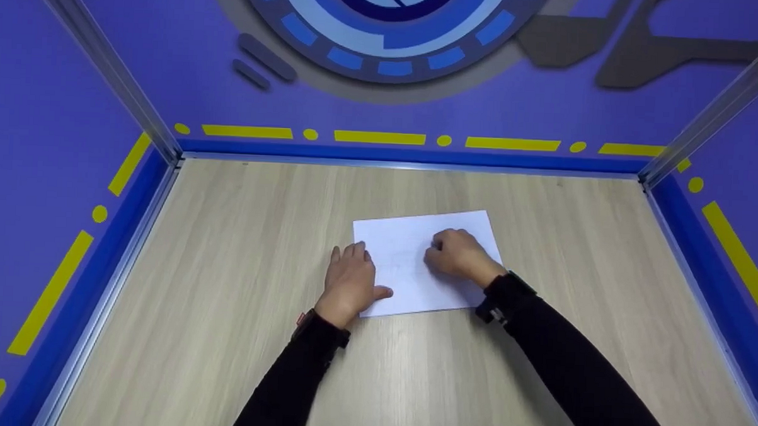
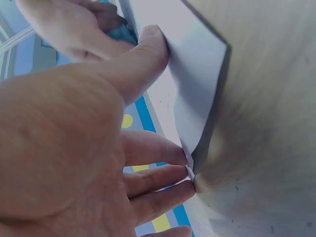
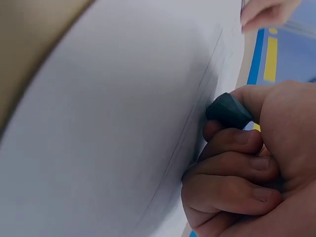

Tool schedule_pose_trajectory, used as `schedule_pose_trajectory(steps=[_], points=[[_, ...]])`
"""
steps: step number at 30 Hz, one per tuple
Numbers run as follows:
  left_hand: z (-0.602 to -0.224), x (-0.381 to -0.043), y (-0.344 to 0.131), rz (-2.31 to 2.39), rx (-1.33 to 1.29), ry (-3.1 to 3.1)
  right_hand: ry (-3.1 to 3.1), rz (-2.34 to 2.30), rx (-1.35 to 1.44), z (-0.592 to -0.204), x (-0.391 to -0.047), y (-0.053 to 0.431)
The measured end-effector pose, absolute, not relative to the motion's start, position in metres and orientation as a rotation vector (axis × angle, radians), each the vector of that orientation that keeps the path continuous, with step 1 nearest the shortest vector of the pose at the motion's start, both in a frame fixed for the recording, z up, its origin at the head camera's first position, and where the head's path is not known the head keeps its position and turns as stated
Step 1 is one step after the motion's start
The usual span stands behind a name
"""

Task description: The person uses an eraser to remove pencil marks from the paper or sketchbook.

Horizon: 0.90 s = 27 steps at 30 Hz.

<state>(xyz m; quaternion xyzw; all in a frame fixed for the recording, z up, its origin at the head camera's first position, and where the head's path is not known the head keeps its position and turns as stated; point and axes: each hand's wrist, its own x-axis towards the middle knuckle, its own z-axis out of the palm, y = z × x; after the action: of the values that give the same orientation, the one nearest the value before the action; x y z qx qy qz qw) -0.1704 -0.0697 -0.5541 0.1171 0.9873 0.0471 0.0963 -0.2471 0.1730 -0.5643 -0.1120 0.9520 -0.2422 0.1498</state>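
1. Head: rested the left hand (image 1: pixel 349 286) on the left edge of a white paper sheet (image 1: pixel 411 293) on the wooden tabletop (image 1: pixel 258 234); held the right hand (image 1: pixel 458 252) over the sheet's right half.
2. Left wrist: touched the edge with extended fingers (image 2: pixel 157 181), grasping nothing.
3. Right wrist: pinched a teal block (image 3: pixel 228 110), near faint lines (image 3: pixel 174 157).
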Motion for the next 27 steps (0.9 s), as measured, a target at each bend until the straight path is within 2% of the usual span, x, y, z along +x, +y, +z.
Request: schedule_pose_trajectory(steps=[13, 27], points=[[-0.557, -0.172, -0.069, 0.176, 0.331, 2.910, 2.759, -0.668, -0.152, -0.563, -0.239, 0.259], [-0.557, -0.174, -0.068, 0.156, 0.344, 2.915, 2.742, -0.590, -0.111, -0.558, -0.237, 0.262]])
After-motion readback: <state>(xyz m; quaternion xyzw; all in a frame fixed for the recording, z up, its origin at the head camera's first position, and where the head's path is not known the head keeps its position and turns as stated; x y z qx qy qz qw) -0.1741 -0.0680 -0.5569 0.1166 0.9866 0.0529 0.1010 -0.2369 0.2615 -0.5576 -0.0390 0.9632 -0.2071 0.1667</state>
